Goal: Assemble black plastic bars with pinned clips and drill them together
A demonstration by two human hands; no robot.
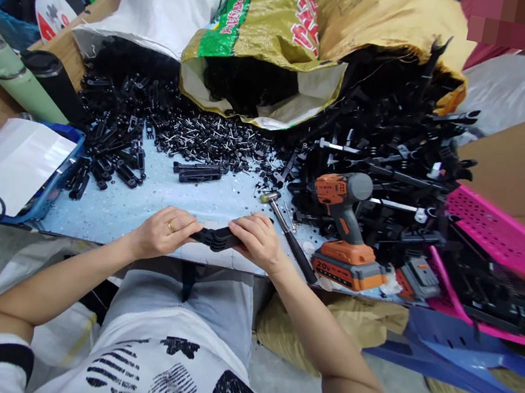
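Note:
My left hand [165, 232] and my right hand [257, 242] meet over the front edge of the table. Between them they grip a black jointed part [217, 239], one end in each hand, with several layered ridges at its middle. The fingers are closed around the ends, which they partly hide. Just beyond lies a small group of black slotted pieces [199, 172]. A hammer [290, 237] with a dark handle rests to the right of my right hand, apart from it.
An orange and grey cordless drill [339, 220] stands on the right, before a heap of black wrench-like parts [398, 173]. Small screws [222, 138] lie scattered at the back under an open sack [272, 29]. A pink basket [513, 241] is far right, a blue tray [40, 205] left.

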